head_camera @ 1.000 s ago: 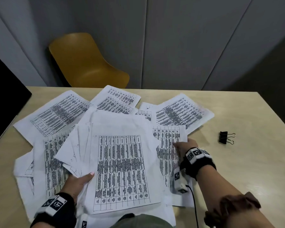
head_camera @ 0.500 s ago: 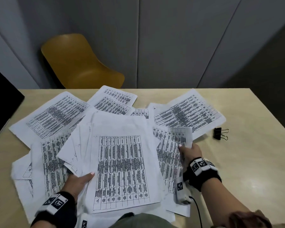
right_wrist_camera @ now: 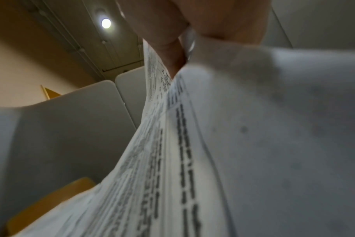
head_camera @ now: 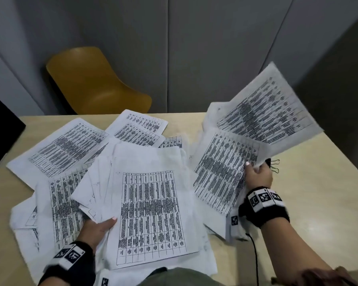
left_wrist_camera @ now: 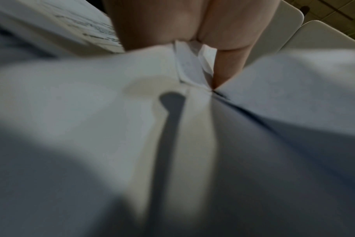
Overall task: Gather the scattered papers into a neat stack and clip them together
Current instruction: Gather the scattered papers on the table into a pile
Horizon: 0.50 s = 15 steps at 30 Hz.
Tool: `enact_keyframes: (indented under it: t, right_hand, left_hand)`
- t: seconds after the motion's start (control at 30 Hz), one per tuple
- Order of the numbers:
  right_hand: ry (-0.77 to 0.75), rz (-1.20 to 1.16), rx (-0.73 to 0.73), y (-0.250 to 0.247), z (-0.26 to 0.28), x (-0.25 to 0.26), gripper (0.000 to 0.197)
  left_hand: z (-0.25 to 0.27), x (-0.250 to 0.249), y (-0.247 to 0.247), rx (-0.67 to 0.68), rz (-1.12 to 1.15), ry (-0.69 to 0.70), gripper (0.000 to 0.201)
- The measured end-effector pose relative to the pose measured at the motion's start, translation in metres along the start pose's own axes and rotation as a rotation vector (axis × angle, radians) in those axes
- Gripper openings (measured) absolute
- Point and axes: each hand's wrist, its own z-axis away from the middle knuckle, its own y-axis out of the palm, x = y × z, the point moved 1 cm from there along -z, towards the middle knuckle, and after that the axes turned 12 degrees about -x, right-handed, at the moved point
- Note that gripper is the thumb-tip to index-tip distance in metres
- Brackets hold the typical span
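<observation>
Printed white sheets lie scattered over the left and far side of the table (head_camera: 318,203). My left hand (head_camera: 100,227) grips a fanned bundle of sheets (head_camera: 151,213) at its near left edge, thumb on top. My right hand (head_camera: 256,174) pinches two or more sheets (head_camera: 225,168) by their right edge and holds them lifted; the upper sheet (head_camera: 265,112) tilts up above the table. A black binder clip (head_camera: 272,165) lies just beyond my right hand, mostly hidden by it and the paper. The wrist views show fingers (left_wrist_camera: 229,40) and fingers (right_wrist_camera: 164,40) clamped on paper.
A mustard yellow chair (head_camera: 95,83) stands behind the table's far edge, in front of grey wall panels. A black object (head_camera: 0,131) sits at the table's left edge. A black cable (head_camera: 255,259) runs from my right wrist towards me.
My right hand has lifted the sheets on the right off the table and raised them; the far right sheet came up with them. The left hand has kept its hold.
</observation>
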Motion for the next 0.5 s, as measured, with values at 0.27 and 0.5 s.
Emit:
enact_keyframes:
  t: [0.27,0.5]
  right_hand:
    - [0.018,-0.236,-0.258,-0.006,-0.019,0.07,0.024]
    - [0.099,-0.447,-0.368,0.0,-0.022,0.098,0.036]
  left_hand:
    - [-0.005,0.005,-0.001,0.077,0.005,0.019,0.052]
    - [-0.027,0.02,0.001,0.0,-0.049,0.021,0.063]
